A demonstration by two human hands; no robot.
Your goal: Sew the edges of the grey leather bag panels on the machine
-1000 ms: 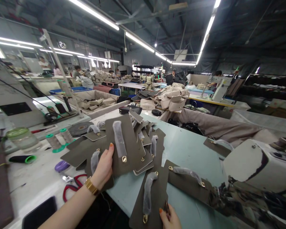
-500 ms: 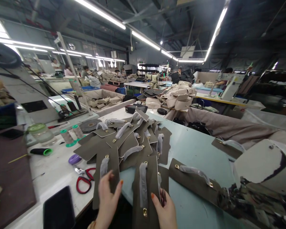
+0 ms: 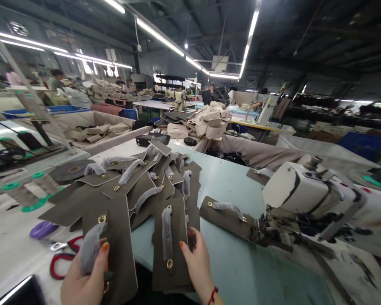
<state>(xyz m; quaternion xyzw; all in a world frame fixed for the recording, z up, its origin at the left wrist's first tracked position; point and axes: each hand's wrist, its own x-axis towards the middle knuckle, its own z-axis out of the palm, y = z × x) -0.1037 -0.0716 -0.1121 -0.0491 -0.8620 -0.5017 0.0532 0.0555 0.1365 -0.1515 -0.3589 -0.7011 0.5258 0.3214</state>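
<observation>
And here at the near edge of the pale green tabletop (image 3: 241,180), both hands are busy and well apart from each other. The left hand (image 3: 85,271) is clamped round a film-wrapped handle (image 3: 92,243), thumb over the top, with a gold ring showing at its far end. That handle belongs to the near-left panel (image 3: 119,241), a flat grey-brown piece in front of the person.

Over on the near right, the right hand (image 3: 199,260), red bracelet (image 3: 213,293) at the wrist, meets the right edge of a second panel (image 3: 178,271). The thumb touches its face; the fingertips are partly hidden, so I cannot tell how firmly they close. That panel's wrapped handle (image 3: 167,237) runs lengthwise between two gold rings.

Just beyond, a heap of similar panels (image 3: 79,201) spreads towards the far left. Red-handled scissors (image 3: 58,246) lie near left, a purple object (image 3: 43,229) just beside them, thread spools (image 3: 20,195) farther back. Right of the heap, one more panel (image 3: 220,222) reaches the white sewing machine (image 3: 300,186); a tiny red mark on the machine's arm is too small to read. Far off, beige pieces (image 3: 209,120) are piled high.
</observation>
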